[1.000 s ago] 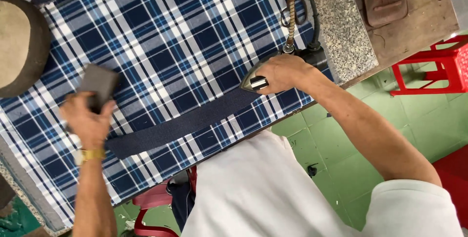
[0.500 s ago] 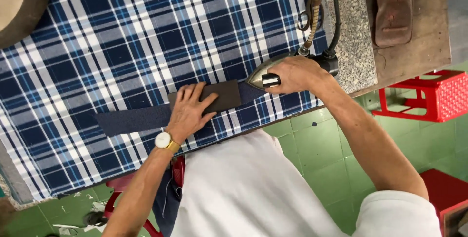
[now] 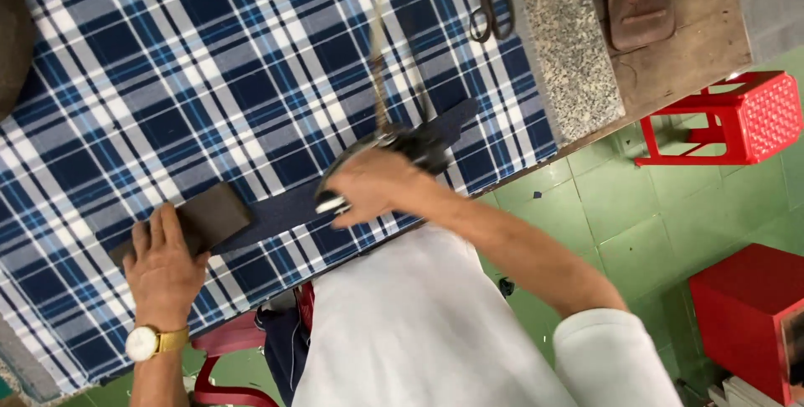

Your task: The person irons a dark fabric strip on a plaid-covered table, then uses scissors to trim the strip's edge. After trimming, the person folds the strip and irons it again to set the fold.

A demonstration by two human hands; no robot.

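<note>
Right hand (image 3: 373, 189) closed around the handle of the iron (image 3: 402, 146) — sole on the navy fabric strip (image 3: 289, 206). Left hand (image 3: 163, 269), at eight o'clock, fingers spread, presses a dark block (image 3: 209, 216) flat onto the strip's end. Both lie on the plaid-covered board (image 3: 209, 64).

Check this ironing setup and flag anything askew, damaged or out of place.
Nothing stands out. The right hand holds the iron on the navy strip, which lies flat across the plaid cloth. The left hand presses a dark block on the strip. Scissors lie at the cloth's far edge.
</note>
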